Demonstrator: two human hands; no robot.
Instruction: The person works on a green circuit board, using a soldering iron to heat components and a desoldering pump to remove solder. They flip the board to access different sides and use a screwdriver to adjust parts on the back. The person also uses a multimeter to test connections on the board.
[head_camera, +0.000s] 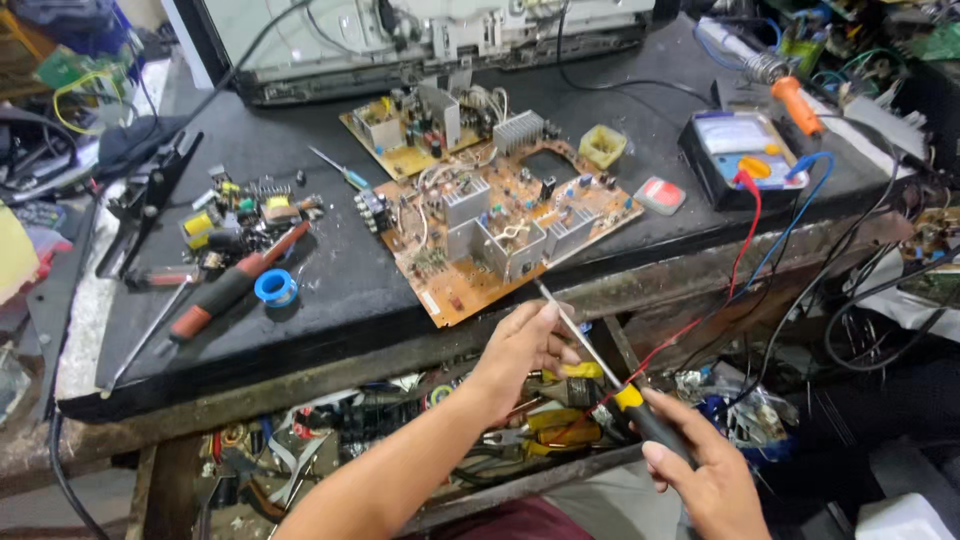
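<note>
My right hand (710, 480) grips the black and yellow handle of a screwdriver (628, 397) below the bench's front edge. Its steel shaft slants up and left toward the near corner of a brown circuit board (500, 225) with silver heat sinks. My left hand (525, 345) pinches the shaft near its middle, just in front of the bench edge. A second, smaller circuit board (405, 130) lies behind the first.
A black bench top (330, 290) carries a red and black screwdriver (235, 285), a blue solder spool (275, 288), loose parts (245, 210), a multimeter (745, 150) with red and blue leads, a soldering iron (795, 100) and a monitor chassis (420, 40). A cluttered shelf lies beneath.
</note>
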